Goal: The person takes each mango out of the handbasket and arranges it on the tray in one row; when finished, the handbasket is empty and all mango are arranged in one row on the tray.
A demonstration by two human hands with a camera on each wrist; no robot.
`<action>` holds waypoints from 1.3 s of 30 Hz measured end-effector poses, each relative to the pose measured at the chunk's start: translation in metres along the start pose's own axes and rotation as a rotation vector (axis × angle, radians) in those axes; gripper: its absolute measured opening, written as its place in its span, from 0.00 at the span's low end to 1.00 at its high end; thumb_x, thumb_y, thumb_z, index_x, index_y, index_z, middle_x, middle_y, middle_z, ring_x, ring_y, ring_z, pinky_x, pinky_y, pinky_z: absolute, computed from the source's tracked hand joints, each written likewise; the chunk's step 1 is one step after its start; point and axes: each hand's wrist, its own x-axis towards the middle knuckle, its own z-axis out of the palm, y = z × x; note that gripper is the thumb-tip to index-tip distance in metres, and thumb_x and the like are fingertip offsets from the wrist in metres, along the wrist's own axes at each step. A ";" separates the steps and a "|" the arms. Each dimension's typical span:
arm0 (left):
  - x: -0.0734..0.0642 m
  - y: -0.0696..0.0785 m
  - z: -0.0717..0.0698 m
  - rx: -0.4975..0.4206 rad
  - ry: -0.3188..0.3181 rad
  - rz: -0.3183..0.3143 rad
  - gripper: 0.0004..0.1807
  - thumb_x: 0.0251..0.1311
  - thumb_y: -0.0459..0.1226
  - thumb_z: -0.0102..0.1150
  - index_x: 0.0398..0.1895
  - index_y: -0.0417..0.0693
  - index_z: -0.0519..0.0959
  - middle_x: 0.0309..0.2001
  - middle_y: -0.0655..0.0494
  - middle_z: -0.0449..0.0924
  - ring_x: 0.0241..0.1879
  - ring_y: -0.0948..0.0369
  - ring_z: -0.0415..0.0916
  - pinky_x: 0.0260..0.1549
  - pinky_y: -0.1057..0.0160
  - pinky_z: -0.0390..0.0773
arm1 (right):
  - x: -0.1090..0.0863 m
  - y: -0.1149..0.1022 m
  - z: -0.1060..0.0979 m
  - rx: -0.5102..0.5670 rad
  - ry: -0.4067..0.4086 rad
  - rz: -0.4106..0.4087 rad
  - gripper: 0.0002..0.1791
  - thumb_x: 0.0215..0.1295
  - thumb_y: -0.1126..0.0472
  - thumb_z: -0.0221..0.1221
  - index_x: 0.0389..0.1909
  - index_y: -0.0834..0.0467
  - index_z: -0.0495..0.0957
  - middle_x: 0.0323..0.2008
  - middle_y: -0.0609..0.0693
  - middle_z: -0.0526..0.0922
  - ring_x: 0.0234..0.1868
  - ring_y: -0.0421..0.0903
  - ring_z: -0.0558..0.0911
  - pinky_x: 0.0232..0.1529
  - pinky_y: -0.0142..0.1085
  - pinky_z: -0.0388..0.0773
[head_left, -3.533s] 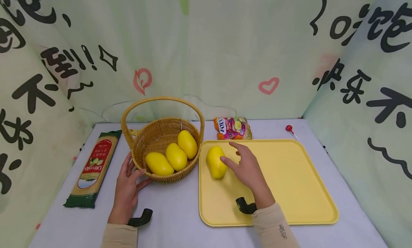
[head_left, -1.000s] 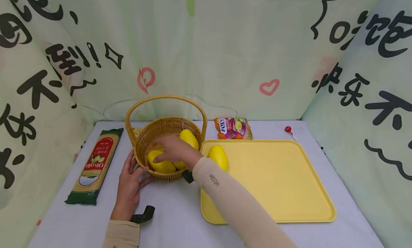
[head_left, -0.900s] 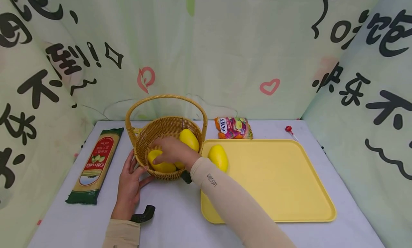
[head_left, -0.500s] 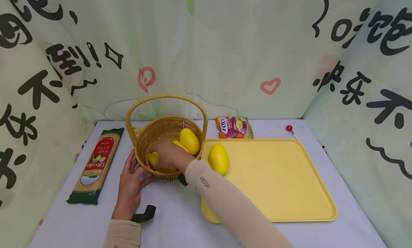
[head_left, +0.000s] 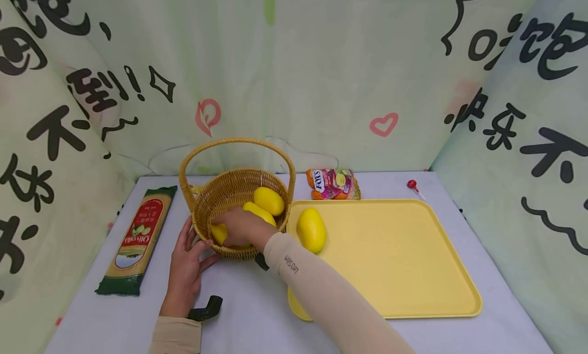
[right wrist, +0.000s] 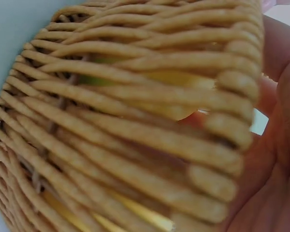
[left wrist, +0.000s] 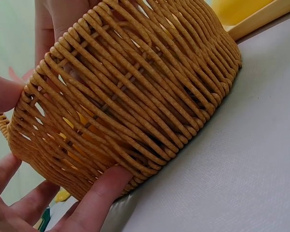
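Note:
A wicker basket (head_left: 220, 193) with a tall handle holds three yellow mangoes. My left hand (head_left: 181, 275) holds its left side. In the left wrist view, the thumb (left wrist: 5, 93) is at the rim and the other fingers spread along the woven wall. My right hand (head_left: 241, 227) reaches inside and grips the front-left mango (head_left: 219, 234), covering most of it; its fingertips are hidden. Right beside that hand lie the middle mango (head_left: 260, 212) and the rear-right mango (head_left: 269, 201). One more mango (head_left: 311, 230) sits at the left end of a yellow tray (head_left: 390, 262).
Left of the basket lies a long green-and-tan Olivoila packet (head_left: 138, 241). Behind the tray are a Fox's candy bag (head_left: 334, 184) and a red lollipop (head_left: 412, 184). A printed curtain (head_left: 321, 78) encloses the back and sides of the white-covered table (head_left: 248, 313).
My right hand has gone from beside the tray's mango into the basket, then lower around the front-left mango. The other two mangoes there have shifted and turned. My left hand stays at the basket.

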 end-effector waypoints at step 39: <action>0.000 -0.002 0.000 -0.006 0.003 0.004 0.46 0.75 0.33 0.54 0.83 0.85 0.49 0.87 0.67 0.46 0.78 0.52 0.64 0.55 0.52 0.87 | -0.033 0.030 -0.016 0.302 0.183 -0.065 0.35 0.67 0.53 0.70 0.75 0.45 0.74 0.74 0.47 0.76 0.73 0.50 0.73 0.70 0.43 0.76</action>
